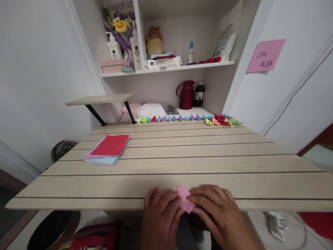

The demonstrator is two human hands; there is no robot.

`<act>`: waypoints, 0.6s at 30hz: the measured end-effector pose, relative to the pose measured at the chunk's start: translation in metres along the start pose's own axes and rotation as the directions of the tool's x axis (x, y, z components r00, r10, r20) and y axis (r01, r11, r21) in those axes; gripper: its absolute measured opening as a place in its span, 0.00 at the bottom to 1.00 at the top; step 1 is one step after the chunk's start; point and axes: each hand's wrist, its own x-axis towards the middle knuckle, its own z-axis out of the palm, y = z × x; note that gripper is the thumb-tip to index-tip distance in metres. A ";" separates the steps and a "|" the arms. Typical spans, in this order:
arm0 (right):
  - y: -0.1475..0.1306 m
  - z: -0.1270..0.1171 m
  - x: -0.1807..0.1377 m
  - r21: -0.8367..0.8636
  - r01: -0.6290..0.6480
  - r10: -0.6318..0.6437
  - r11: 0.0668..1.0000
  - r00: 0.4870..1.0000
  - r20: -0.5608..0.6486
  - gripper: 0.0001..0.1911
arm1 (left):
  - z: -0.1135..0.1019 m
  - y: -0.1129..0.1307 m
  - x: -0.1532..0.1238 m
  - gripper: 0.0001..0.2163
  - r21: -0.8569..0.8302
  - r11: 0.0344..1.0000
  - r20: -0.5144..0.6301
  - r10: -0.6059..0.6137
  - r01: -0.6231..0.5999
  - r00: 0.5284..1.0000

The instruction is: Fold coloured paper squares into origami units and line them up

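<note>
A small folded piece of pink origami paper [185, 198] is held at the table's front edge, between my two hands. The fingers of my left hand [163, 211] pinch its left side. From the other side, my right hand [217, 208] grips it with thumb and fingertips. Its top comes to a point, and fold lines cross its face; the fingers cover both side edges. A stack of square coloured paper [110, 146], red on top, lies at the left of the table. Along the back edge stands a row of small folded paper pieces [180, 118] in several colours.
The slatted wooden table [208, 165] ends just before me. A small raised shelf [100, 99] on black legs stands at the back left. Behind are a dark red jug [186, 95], a dark bottle [199, 94] and a white shelf unit [169, 70]. A pink note [266, 55] hangs on the right wall.
</note>
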 end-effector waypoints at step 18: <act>-0.008 0.010 0.030 -0.031 -0.250 0.251 0.968 0.966 0.055 0.08 | 0.013 0.008 0.021 0.04 0.100 0.883 0.108 -0.468 0.458 0.877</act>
